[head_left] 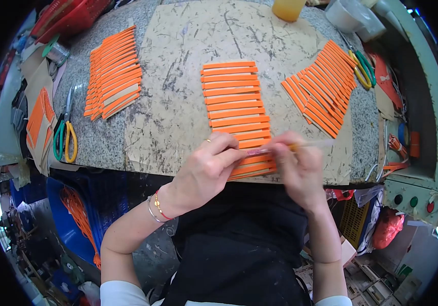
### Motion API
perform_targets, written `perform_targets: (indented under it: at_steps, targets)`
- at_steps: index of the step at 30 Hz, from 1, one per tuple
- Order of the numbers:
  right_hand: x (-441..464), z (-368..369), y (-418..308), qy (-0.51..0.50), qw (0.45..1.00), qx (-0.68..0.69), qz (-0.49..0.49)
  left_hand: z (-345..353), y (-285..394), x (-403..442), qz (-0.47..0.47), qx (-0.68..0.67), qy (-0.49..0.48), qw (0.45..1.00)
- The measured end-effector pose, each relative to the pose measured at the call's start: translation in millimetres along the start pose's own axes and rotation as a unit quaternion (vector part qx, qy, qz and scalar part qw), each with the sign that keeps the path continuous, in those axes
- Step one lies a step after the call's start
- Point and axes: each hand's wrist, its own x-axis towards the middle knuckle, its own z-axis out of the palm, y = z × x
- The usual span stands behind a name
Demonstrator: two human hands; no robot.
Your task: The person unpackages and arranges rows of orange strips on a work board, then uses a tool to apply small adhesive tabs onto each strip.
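Observation:
A row of overlapping orange-edged strips (234,96) lies in front of me, running toward the near table edge. My left hand (206,171) rests over the row's lower left side, thumb and forefinger pressed together. Whatever those fingertips hold is hidden. My right hand (300,166), blurred by motion, is closed around a slim, pale, brush- or pen-like tool (320,144). Its exact kind is unclear. The tool's pinkish end (256,151) crosses the strips and meets my left fingertips.
Fanned orange-edged strips (114,74) lie on the left, and another batch (323,86) on the right. Green-and-yellow-handled scissors (65,135) sit at left, with a second pair (364,71) at right. A yellowish container (287,9) stands at the back, and a wire spool (56,52) at far left.

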Motion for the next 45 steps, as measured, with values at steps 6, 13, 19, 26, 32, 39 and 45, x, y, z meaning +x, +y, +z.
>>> perform_targets:
  at_steps: [6, 13, 19, 26, 32, 39, 45]
  targets:
    - [-1, -26, 5, 0.111, 0.992, 0.062, 0.017, -2, -9, 7, -0.013, 0.005, -0.009, 1.0]
    - [7, -12, 2, 0.051, 0.998, -0.034, -0.01, -1, -11, 10, 0.011, 0.004, -0.027, 1.0]
    - [13, 7, 5, -0.035, 0.993, -0.078, -0.079, 1, -10, 9, 0.025, 0.016, -0.028, 0.999]
    - [12, 9, 4, -0.022, 0.991, -0.095, -0.095, 2, -9, 7, 0.019, 0.028, -0.029, 0.999]
    - [13, 19, 8, -0.034, 0.991, -0.067, -0.109, 2, -11, 6, 0.034, 0.034, -0.026, 0.998]
    - [14, 19, 4, -0.036, 0.992, -0.06, -0.1, 3, -10, 5, 0.011, 0.031, -0.04, 0.999]
    - [13, 0, -1, 0.036, 0.998, -0.03, -0.052, -4, -9, 9, 0.008, -0.015, -0.002, 1.0]
